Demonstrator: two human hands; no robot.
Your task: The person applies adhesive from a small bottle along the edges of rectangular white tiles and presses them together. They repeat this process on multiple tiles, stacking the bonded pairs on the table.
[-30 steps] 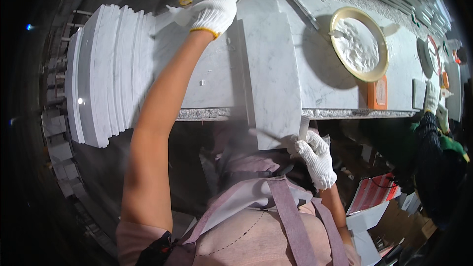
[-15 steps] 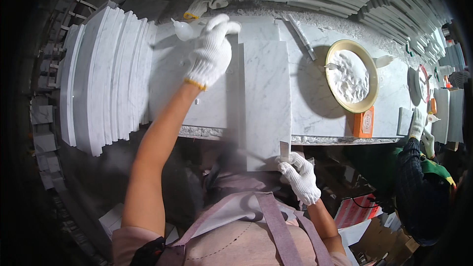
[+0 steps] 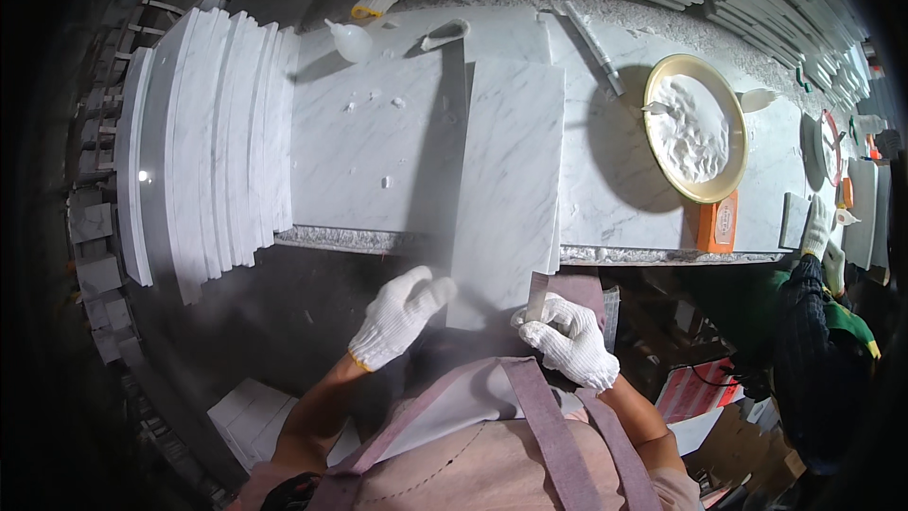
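Note:
A long white marble slab (image 3: 508, 161) with grey veins lies lengthwise, its near end jutting past the table's front edge toward me. At that end, my right hand (image 3: 572, 341), in a white knit glove, pinches a thin flat strip like a metal blade (image 3: 537, 295), upright by the slab's right edge. My left hand (image 3: 401, 318), gloved too, hovers by the slab's near left side, fingers curved and apart, slightly blurred, with nothing seen in it. A small pale looped piece (image 3: 445, 34) rests beyond the slab's far end.
Upright marble slabs (image 3: 213, 142) stand at left. On the marble-topped table (image 3: 359, 147) are white crumbs, a squeeze bottle (image 3: 350, 41), a clear tube (image 3: 594, 47), a yellow-rimmed bowl of white powder (image 3: 653, 151) and an orange box (image 3: 718, 224). A co-worker's gloved hand (image 3: 815, 227) is at right.
My left hand has come back from the table's far side to the slab's near end, uncovering the pale looped piece. My right hand still holds the strip and has shifted slightly left.

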